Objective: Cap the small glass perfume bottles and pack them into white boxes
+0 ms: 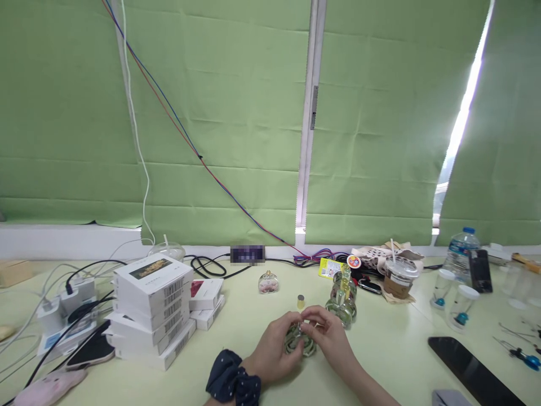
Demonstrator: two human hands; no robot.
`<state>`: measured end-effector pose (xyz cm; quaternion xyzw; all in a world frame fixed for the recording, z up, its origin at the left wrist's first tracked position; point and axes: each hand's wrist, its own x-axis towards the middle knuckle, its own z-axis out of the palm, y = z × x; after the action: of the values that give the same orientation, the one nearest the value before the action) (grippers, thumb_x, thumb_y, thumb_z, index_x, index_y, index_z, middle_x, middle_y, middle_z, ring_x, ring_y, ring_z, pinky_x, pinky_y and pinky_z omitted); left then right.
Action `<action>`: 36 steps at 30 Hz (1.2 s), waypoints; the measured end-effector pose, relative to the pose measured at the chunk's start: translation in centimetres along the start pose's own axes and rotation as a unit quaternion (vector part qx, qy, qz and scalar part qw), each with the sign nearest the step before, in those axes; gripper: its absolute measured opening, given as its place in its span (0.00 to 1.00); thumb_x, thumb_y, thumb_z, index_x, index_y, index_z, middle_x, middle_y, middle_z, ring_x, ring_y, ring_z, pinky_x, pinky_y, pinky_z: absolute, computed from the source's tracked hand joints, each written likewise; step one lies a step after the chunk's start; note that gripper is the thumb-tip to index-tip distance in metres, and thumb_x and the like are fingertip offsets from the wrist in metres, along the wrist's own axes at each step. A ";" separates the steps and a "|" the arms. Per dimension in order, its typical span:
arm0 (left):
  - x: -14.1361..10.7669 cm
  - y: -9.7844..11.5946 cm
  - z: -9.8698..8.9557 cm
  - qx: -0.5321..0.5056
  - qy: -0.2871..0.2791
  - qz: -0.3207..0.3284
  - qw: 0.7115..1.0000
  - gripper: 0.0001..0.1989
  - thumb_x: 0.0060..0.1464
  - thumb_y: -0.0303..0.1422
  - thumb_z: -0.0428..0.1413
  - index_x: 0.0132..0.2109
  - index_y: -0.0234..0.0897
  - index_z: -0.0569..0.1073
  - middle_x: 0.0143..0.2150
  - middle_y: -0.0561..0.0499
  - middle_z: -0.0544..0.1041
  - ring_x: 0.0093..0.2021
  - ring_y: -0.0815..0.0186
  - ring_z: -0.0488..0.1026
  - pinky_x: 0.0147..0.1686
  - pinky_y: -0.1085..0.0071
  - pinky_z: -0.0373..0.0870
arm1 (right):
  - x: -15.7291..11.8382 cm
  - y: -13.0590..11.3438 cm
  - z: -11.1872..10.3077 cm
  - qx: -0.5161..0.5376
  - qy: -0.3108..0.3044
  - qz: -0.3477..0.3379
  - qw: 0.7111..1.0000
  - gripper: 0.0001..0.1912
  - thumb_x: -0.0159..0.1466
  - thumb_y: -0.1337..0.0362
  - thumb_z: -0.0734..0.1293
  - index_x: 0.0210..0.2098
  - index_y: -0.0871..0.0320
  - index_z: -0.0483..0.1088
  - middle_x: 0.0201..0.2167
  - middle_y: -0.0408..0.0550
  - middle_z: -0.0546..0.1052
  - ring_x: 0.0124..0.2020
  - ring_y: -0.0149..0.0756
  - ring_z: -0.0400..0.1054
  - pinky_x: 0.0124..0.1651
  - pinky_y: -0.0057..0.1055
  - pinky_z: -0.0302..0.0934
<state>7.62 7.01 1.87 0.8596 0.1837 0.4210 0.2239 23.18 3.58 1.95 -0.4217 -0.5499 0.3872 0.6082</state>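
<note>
My left hand [276, 348], with a dark dotted scrunchie [233, 379] at the wrist, is curled round the left side of a round glass bottle [307, 345]. The fingers of my right hand [328, 334] pinch at the bottle's top; whatever small part they hold is hidden. Just behind the hands stands a small yellowish piece with a grey top [300, 301]. A small glass bottle with pinkish contents [268, 283] stands farther back. To the right is a cluster of green-tinted glass bottles with gold tops [343, 299].
Stacked white boxes [152, 290], a power strip with chargers and many cables lie left. At the right are an iced drink cup [398, 279], a water bottle [461, 248], lidded clear jars [462, 307], a dark flat phone-like object [473, 369] and small tools. Green blinds hang behind the table.
</note>
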 end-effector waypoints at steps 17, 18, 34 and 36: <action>-0.3 -0.5 0.1 0.035 -0.003 -0.028 0.999 0.15 0.47 0.23 0.53 0.44 0.38 0.67 0.35 0.50 0.74 0.33 0.67 0.70 0.36 0.71 0.68 | -0.5 -0.7 -4.4 -0.415 -0.178 0.065 0.890 0.19 0.47 0.71 0.68 0.40 0.56 0.69 0.31 0.44 0.73 0.30 0.34 0.65 0.31 0.26 0.56; -0.3 -0.5 0.1 0.035 -0.002 -0.028 0.999 0.15 0.46 0.23 0.53 0.44 0.38 0.67 0.35 0.50 0.74 0.33 0.67 0.70 0.36 0.71 0.68 | -0.4 -0.5 -4.2 -0.411 -0.176 0.065 0.892 0.17 0.48 0.71 0.67 0.39 0.56 0.69 0.30 0.44 0.73 0.30 0.34 0.66 0.31 0.26 0.55; -0.4 -0.7 0.1 0.054 -0.015 -0.014 0.998 0.16 0.47 0.22 0.53 0.44 0.38 0.64 0.35 0.50 0.73 0.33 0.66 0.69 0.36 0.71 0.68 | 0.3 -2.0 -4.3 -0.411 -0.144 0.029 0.900 0.15 0.61 0.69 0.56 0.44 0.59 0.70 0.35 0.53 0.76 0.34 0.41 0.70 0.40 0.34 0.61; -0.4 -0.8 0.1 0.052 -0.015 -0.013 0.998 0.16 0.47 0.22 0.53 0.44 0.38 0.64 0.35 0.50 0.72 0.33 0.66 0.69 0.36 0.71 0.68 | 0.7 -2.5 -4.2 -0.413 -0.154 0.049 0.896 0.16 0.62 0.69 0.55 0.44 0.60 0.69 0.30 0.51 0.75 0.30 0.40 0.69 0.36 0.33 0.62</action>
<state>7.38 7.47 1.07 0.8740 0.2133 0.3946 0.1869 27.47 3.02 4.35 -0.5967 -0.7256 0.2142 0.2674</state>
